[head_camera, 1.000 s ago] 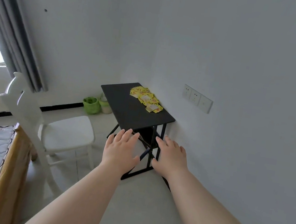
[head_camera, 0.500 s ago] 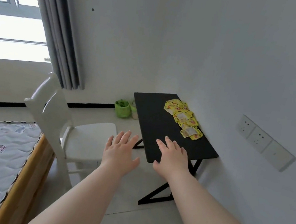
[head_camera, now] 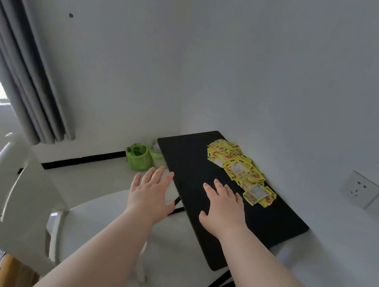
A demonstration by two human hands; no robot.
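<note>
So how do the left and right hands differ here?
The right hand is wholly over the black table; the left hand is mostly off its left edge, over the chair seat and floor. The right hand is close to the yellow packets; the left hand is farther from them. Both are open, palms down, holding nothing. Whether either touches the table is unclear.

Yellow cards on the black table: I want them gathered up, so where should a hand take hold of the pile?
Probably the near end of the yellow cards, closest to the right hand. Come from the open side of the black table: they lie flat, overlapping, along the wall.
</note>
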